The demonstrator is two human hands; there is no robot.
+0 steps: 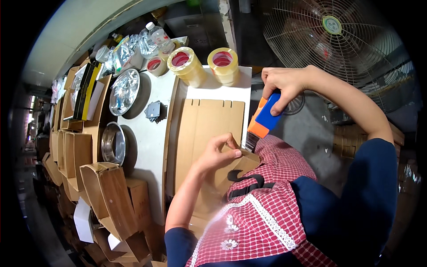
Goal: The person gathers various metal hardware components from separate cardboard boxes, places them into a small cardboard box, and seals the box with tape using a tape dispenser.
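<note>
My right hand [281, 87] is closed round a blue and orange hand tool [268, 113], tilted with its orange end down. Dark and shiny streaks show below that end, too fine to make out. Close by on the left, my left hand [221, 153] pinches the edge of a brown cardboard piece [245, 161] between thumb and bent fingers, just in front of my body. Under my left hand and forearm, a flat cardboard sheet [209, 120] with slots along its far edge lies on the white table [151, 133]. My left arm hides part of the cardboard.
Stacked clear tape rolls [189, 73] and another stack of tape [226, 73] stand at the far edge. Metal bowls [114, 144], dark flat pieces [153, 110] and a plastic bottle [161, 38] are further left. Open cardboard boxes [106, 191] crowd the left; a large fan [331, 40] stands far right.
</note>
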